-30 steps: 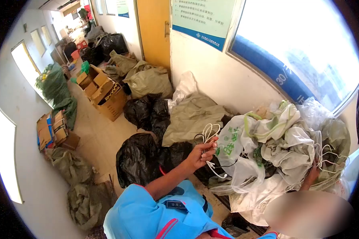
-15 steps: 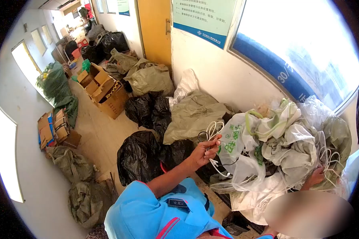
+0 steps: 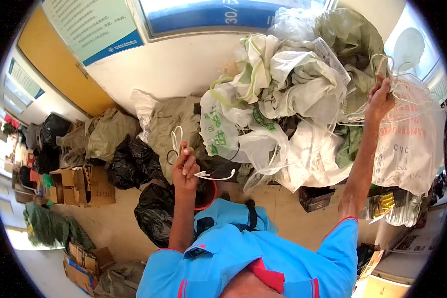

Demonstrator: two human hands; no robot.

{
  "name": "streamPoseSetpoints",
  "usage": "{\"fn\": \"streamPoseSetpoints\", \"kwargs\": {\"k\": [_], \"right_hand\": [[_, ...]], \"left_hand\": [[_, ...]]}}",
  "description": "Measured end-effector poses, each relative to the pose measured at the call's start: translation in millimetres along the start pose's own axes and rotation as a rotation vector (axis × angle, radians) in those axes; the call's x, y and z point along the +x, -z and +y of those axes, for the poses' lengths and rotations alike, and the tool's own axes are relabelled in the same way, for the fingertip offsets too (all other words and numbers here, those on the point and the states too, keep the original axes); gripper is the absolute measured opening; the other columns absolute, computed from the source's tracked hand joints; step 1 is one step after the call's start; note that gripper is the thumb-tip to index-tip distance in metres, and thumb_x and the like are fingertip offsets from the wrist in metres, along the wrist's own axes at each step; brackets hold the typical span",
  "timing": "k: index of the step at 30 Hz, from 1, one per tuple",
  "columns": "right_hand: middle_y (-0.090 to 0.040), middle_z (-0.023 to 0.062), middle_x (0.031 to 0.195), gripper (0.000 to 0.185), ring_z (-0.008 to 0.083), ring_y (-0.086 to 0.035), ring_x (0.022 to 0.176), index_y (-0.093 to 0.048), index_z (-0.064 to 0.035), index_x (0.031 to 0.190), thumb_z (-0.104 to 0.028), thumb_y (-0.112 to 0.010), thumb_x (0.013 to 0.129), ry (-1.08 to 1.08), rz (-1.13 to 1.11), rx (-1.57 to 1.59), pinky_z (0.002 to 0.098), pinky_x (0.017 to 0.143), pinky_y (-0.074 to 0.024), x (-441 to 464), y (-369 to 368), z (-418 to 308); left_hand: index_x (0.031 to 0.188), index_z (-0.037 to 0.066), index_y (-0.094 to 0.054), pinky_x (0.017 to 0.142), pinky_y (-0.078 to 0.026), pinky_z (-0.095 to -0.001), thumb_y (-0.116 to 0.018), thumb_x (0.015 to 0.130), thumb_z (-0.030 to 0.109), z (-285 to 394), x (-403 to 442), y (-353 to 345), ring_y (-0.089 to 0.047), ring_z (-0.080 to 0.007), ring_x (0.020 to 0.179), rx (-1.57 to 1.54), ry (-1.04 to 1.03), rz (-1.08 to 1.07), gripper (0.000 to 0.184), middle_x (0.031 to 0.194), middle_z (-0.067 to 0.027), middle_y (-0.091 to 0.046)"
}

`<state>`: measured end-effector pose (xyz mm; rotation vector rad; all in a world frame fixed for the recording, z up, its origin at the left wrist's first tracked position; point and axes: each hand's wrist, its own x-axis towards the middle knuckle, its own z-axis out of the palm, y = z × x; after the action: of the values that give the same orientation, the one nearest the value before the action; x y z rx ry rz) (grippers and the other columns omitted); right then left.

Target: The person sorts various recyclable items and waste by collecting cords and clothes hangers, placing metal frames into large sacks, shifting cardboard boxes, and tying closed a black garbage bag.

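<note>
My left hand [image 3: 185, 170] is closed around a bundled white cable [image 3: 178, 134]. One loop stands above the fingers, and an end with a small plug juts out to the right. A thin dark cord shows beside the loop. Out to the right, my raised right hand [image 3: 381, 102] is closed on several thin white cables [image 3: 384, 60] that loop over it and trail left across the pile. Between the hands lies a heap of crumpled plastic bags [image 3: 303, 84], among them a clear bag with green print [image 3: 219, 121].
A white woven sack with red print [image 3: 407, 139] hangs at the right. Black bags [image 3: 156, 211], a red bucket [image 3: 207, 193] and an open cardboard box [image 3: 97, 186] stand left of my body. Flattened cardboard [image 3: 82, 265] lies lower left. A windowed wall [image 3: 184, 64] runs behind the heap.
My view has swung right and down. My right hand has risen out of the heap's right side with white cables in it. My left hand still holds its cable.
</note>
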<state>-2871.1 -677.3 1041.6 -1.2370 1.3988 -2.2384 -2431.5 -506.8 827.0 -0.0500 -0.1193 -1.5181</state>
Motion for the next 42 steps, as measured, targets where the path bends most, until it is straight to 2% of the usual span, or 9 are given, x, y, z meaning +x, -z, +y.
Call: {"fn": "streamPoseSetpoints", "kwargs": {"k": [13, 19, 21, 22, 24, 28, 30, 34, 42], "right_hand": [[-0.044, -0.0031, 0.057, 0.034, 0.0026, -0.031, 0.040, -0.061, 0.0010, 0.103, -0.028, -0.049, 0.091, 0.255, 0.116, -0.132, 0.0185, 0.036, -0.0209, -36, 50, -92], [-0.056, -0.0027, 0.072, 0.035, 0.0012, -0.040, 0.053, -0.061, -0.0017, 0.105, -0.031, -0.052, 0.089, -0.182, -0.041, -0.223, 0.0164, 0.043, -0.0274, -107, 80, -74], [-0.056, 0.0007, 0.070, 0.036, 0.0009, -0.038, 0.047, -0.056, 0.0012, 0.111, -0.028, -0.051, 0.090, -0.268, -0.261, -0.229, 0.0162, 0.040, -0.0268, -142, 87, -42], [-0.042, -0.0059, 0.054, 0.036, 0.0009, -0.032, 0.045, -0.061, -0.0031, 0.106, -0.033, -0.048, 0.091, -0.235, -0.314, -0.292, 0.0175, 0.041, -0.0221, -175, 64, -53], [-0.042, -0.0036, 0.049, 0.035, 0.0026, -0.032, 0.040, -0.060, 0.0028, 0.104, -0.027, -0.049, 0.090, -0.197, -0.448, -0.115, 0.0167, 0.040, -0.0262, -219, 56, -11], [-0.037, -0.0035, 0.041, 0.034, 0.0030, -0.030, 0.035, -0.057, 0.0083, 0.101, -0.023, -0.048, 0.091, -0.357, -0.420, 0.011, 0.0161, 0.037, -0.0246, -285, 29, -4], [-0.038, -0.0039, 0.040, 0.037, 0.0027, -0.030, 0.036, -0.056, 0.0085, 0.101, -0.025, -0.045, 0.093, -0.589, -0.338, 0.064, 0.0164, 0.036, -0.0227, -301, 17, -19], [-0.057, 0.0076, 0.056, 0.049, 0.0059, -0.035, 0.035, -0.059, 0.0041, 0.099, -0.038, -0.034, 0.095, -0.654, -0.488, 0.025, 0.0179, 0.034, -0.0234, -319, 13, -5], [-0.063, 0.0208, 0.083, 0.059, 0.0088, -0.037, 0.034, -0.051, 0.0073, 0.111, -0.046, -0.032, 0.094, -0.992, -0.458, 0.198, 0.0202, 0.031, -0.0240, -318, -17, -1]], "left_hand": [[0.119, -0.003, -0.043, 0.033, -0.028, -0.0189, -0.034, 0.092, 0.004, -1, 23, -24, -0.037, -0.0068, 0.044, -0.040, 0.048, -0.083, 0.029, 0.092, -0.0109, -0.052], [0.115, 0.003, -0.050, 0.033, -0.032, -0.0173, -0.046, 0.087, 0.004, -3, 28, -31, -0.038, -0.0049, 0.040, 0.055, -0.012, 0.048, 0.028, 0.083, -0.0068, -0.055], [0.110, 0.008, -0.054, 0.031, -0.035, -0.0172, -0.050, 0.085, 0.006, -5, 41, -25, -0.036, -0.0049, 0.036, 0.021, 0.028, 0.041, 0.025, 0.072, -0.0005, -0.054], [0.111, 0.009, -0.052, 0.030, -0.032, -0.0165, -0.050, 0.084, 0.005, -9, 43, -26, -0.035, -0.0051, 0.035, 0.077, 0.007, 0.078, 0.027, 0.070, 0.0015, -0.053], [0.117, 0.010, -0.047, 0.029, -0.027, -0.0171, -0.050, 0.084, 0.006, -15, 56, -30, -0.035, -0.0054, 0.037, 0.109, -0.001, 0.064, 0.033, 0.075, -0.0003, -0.053], [0.114, 0.007, -0.046, 0.029, -0.029, -0.0168, -0.046, 0.087, 0.006, -37, 70, -42, -0.034, -0.0045, 0.037, -0.011, 0.012, -0.027, 0.027, 0.079, -0.0021, -0.052], [0.115, 0.008, -0.044, 0.029, -0.029, -0.0168, -0.046, 0.088, 0.008, -48, 70, -54, -0.034, -0.0048, 0.037, 0.003, 0.063, -0.021, 0.027, 0.076, -0.0012, -0.050], [0.116, 0.009, -0.045, 0.029, -0.027, -0.0159, -0.043, 0.090, 0.012, -67, 74, -47, -0.035, -0.0051, 0.037, -0.002, 0.103, -0.045, 0.026, 0.079, -0.0015, -0.054], [0.119, 0.006, -0.042, 0.030, -0.029, -0.0163, -0.044, 0.090, 0.011, -94, 53, -37, -0.036, -0.0056, 0.038, -0.041, 0.241, 0.000, 0.030, 0.080, -0.0033, -0.052]]}}
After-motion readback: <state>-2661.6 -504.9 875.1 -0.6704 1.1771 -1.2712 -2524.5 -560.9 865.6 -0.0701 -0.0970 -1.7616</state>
